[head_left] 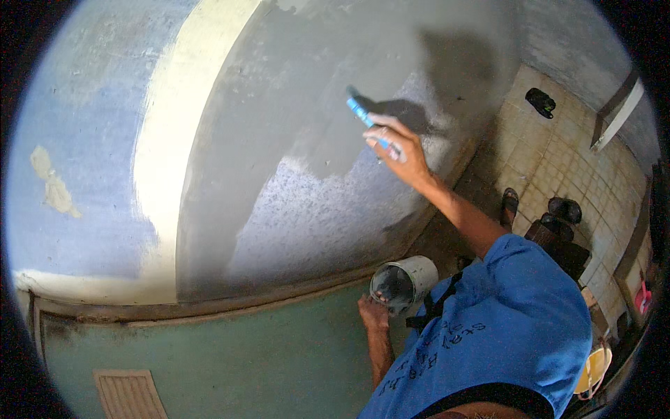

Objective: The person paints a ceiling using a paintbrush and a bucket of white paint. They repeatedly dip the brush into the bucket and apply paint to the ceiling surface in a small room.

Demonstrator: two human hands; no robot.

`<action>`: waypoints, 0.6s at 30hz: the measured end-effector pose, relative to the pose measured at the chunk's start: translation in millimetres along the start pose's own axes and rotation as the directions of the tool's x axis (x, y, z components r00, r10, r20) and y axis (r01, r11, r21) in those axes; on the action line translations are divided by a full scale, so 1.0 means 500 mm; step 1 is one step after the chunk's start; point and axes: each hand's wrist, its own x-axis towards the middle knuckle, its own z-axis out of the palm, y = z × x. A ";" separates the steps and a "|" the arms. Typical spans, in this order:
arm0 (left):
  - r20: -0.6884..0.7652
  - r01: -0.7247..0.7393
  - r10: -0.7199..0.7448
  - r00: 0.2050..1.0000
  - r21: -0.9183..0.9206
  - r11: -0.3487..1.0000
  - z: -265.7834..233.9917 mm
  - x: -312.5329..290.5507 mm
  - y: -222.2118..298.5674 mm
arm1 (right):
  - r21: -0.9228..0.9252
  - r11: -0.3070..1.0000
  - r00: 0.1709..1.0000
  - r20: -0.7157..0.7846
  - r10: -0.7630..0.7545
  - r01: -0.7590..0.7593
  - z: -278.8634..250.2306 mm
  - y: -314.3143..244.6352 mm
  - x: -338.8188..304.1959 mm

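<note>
My right hand (pixel 399 150) is raised against the wall, its fingers closed round the blue handle of a paintbrush (pixel 358 110). The brush's dark tip meets the grey-coated part of the wall (pixel 307 91). Below it is a mottled bluish patch (pixel 314 216) with a ragged upper edge. Lower down, my left hand (pixel 375 312) grips the rim of a white bucket (pixel 421 274), which is tilted toward the wall. Grey paint coats the bucket's inside. Some of the left fingers are hidden at the rim.
A cream band (pixel 167 133) borders the grey area on the left. Beneath the wall's ledge lies a green lower surface (pixel 265 356) with a vent grille (pixel 129 393). At right, a tiled floor (pixel 558 153) holds a black bundle (pixel 540 103) and a yellow container (pixel 593 370).
</note>
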 end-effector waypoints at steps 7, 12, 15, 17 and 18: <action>0.014 -0.066 0.067 0.998 -0.045 0.997 0.014 -0.014 -0.010 | 0.372 0.916 0.965 0.258 0.056 -0.152 0.061 -0.146 -0.035; -0.099 -0.068 0.068 0.993 0.011 0.998 0.048 -0.019 -0.006 | 0.632 0.565 0.847 0.428 0.316 -0.530 0.076 -0.124 -0.001; 0.062 -0.104 0.099 0.993 0.095 0.990 0.004 -0.007 -0.008 | 0.627 0.563 0.842 0.374 0.388 -0.538 0.072 -0.077 0.013; 0.068 -0.108 0.106 0.992 0.015 0.994 -0.039 0.018 -0.021 | 0.527 0.717 0.890 0.263 0.373 -0.456 0.054 -0.082 0.030; 0.066 -0.109 0.111 0.992 -0.029 0.994 -0.065 0.026 -0.033 | 0.437 0.760 0.877 0.227 0.424 -0.481 0.048 -0.103 0.028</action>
